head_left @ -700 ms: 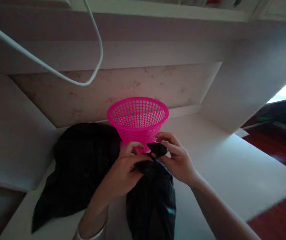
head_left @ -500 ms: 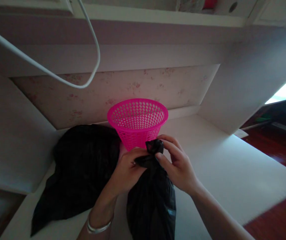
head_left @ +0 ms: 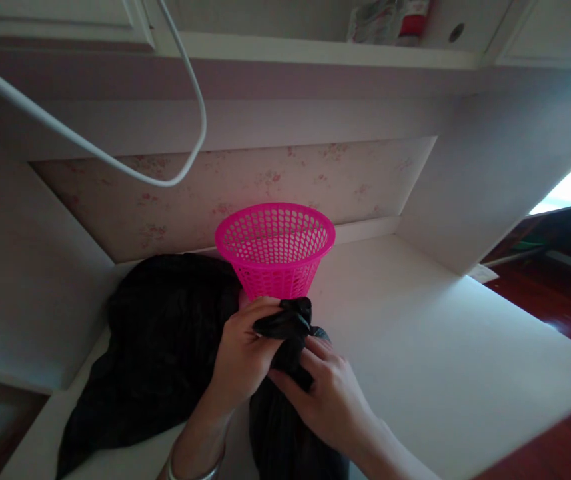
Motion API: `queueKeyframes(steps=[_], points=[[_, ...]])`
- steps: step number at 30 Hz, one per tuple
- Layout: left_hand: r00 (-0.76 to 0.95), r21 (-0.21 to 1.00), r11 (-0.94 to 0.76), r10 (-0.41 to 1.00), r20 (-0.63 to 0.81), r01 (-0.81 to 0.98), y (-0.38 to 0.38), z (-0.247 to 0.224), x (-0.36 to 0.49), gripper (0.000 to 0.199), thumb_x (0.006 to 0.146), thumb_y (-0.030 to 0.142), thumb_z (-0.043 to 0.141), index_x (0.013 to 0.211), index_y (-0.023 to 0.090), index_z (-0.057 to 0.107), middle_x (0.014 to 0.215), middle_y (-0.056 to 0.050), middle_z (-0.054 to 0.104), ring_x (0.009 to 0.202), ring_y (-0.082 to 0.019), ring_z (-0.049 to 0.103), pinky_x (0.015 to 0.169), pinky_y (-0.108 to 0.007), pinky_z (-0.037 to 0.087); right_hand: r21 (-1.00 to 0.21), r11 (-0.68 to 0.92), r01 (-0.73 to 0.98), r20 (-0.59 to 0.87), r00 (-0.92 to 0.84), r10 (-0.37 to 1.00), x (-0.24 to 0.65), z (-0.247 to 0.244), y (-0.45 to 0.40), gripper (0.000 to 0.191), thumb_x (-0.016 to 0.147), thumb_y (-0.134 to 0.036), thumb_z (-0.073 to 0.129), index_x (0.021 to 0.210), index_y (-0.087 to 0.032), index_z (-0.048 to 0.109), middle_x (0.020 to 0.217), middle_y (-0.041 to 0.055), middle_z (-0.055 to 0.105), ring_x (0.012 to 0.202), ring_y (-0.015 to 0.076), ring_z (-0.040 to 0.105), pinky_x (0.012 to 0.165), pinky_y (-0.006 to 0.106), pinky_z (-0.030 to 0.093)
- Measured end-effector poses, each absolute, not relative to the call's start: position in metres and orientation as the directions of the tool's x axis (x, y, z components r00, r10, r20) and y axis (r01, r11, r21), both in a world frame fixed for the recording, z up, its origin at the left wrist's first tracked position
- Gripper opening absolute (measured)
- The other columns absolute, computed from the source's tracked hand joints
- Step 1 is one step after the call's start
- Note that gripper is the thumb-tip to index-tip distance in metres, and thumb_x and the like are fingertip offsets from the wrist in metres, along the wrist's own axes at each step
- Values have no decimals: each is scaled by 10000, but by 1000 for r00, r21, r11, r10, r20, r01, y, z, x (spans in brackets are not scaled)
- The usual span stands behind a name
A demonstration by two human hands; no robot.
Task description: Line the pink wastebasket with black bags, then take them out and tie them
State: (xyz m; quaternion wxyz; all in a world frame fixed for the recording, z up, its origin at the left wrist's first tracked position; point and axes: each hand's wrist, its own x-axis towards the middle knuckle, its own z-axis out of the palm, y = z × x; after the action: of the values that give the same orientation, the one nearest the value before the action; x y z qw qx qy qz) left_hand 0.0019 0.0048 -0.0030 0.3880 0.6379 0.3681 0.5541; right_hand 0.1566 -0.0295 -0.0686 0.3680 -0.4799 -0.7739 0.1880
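Observation:
A black plastic bag (head_left: 285, 427) hangs upright in front of me, its top gathered and twisted. My left hand (head_left: 246, 350) pinches the bunched top from the left side, with a bracelet on that wrist. Just below the top, my right hand (head_left: 328, 387) has its fingers wrapped round the bag's neck. Behind my hands a pink mesh basket (head_left: 278, 280) stands on the white surface (head_left: 415, 333). Another black bag (head_left: 155, 353) lies in a loose heap to the left of the basket.
A white cable (head_left: 115, 162) loops down at the upper left. Above is an open shelf (head_left: 325, 52) holding a red-and-white item (head_left: 414, 21). White side panels and a flowered back wall (head_left: 265, 180) enclose the surface. Red floor (head_left: 565, 293) shows at the right.
My right hand has moved down from the bag's top to its neck. My left hand and the gathered top sit slightly lower. The view has tilted up a little.

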Motion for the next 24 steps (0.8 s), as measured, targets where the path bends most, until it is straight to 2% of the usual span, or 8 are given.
queueKeyframes(steps=[3, 6, 9, 12, 15, 18, 21, 24], points=[[76, 914, -404, 913, 402, 25, 6, -5, 10, 196, 801, 81, 711, 826, 235, 830, 813, 24, 755, 766, -140, 692, 724, -207, 516, -702, 436, 563, 335, -280, 900, 167, -68, -28, 153, 982, -258, 600, 975, -222, 749, 954, 60, 746, 804, 222, 714, 713, 342, 562], [117, 909, -418, 903, 414, 10, 6, -9, 17, 190, 809, 124, 769, 934, 253, 830, 959, 3, 767, 893, -159, 706, 815, -224, 528, -788, 393, 474, 316, -237, 919, 190, -66, -26, 206, 998, -274, 553, 982, -220, 751, 1020, 72, 754, 863, 213, 726, 716, 306, 571], [162, 917, -397, 904, 396, -29, 1, -17, 17, 424, 800, 220, 853, 1206, 302, 766, 1260, -39, 704, 1086, -201, 673, 923, -272, 529, -866, 259, 428, 239, -102, 966, 223, -61, -21, 212, 956, -367, 621, 970, -233, 786, 1026, 75, 791, 912, 245, 747, 764, 326, 603], [189, 942, -336, 923, 334, -25, -6, -26, 13, 538, 863, 335, 834, 1364, 361, 641, 1296, -42, 647, 1118, -197, 634, 971, -301, 515, -900, 116, 419, 146, 41, 988, 261, -46, -14, 325, 911, -515, 684, 1039, -241, 803, 1011, 71, 821, 939, 286, 770, 829, 385, 625], [209, 960, -272, 945, 252, 70, -16, -32, 8, 415, 933, 402, 759, 1324, 359, 629, 1254, -38, 639, 1122, -199, 616, 995, -318, 500, -926, 58, 374, 119, 143, 983, 300, -24, 0, 460, 855, -632, 720, 1061, -229, 804, 1014, 76, 826, 980, 307, 771, 889, 419, 624], [218, 959, -192, 965, 147, 207, -29, -41, 4, 325, 958, 465, 705, 1250, 329, 662, 1266, -53, 637, 1116, -216, 616, 979, -328, 507, -916, 80, 393, 186, 237, 954, 338, -9, 23, 495, 767, -674, 779, 992, -234, 810, 980, 70, 823, 977, 312, 764, 948, 447, 605], [207, 951, -101, 978, 40, 293, -45, -60, 0, 337, 958, 522, 673, 1214, 303, 684, 1247, -73, 652, 1078, -233, 634, 899, -318, 535, -877, 69, 476, 212, 254, 944, 378, -10, 50, 487, 732, -681, 791, 941, -241, 803, 940, 57, 817, 949, 320, 762, 958, 483, 593], [183, 954, -34, 983, -22, 299, -59, -87, -5, 377, 956, 576, 640, 1174, 278, 716, 1209, -88, 678, 1057, -244, 656, 872, -313, 545, -810, 73, 582, 265, 252, 931, 414, -22, 78, 387, 712, -615, 834, 862, -260, 795, 889, 38, 812, 914, 321, 759, 947, 494, 580]])
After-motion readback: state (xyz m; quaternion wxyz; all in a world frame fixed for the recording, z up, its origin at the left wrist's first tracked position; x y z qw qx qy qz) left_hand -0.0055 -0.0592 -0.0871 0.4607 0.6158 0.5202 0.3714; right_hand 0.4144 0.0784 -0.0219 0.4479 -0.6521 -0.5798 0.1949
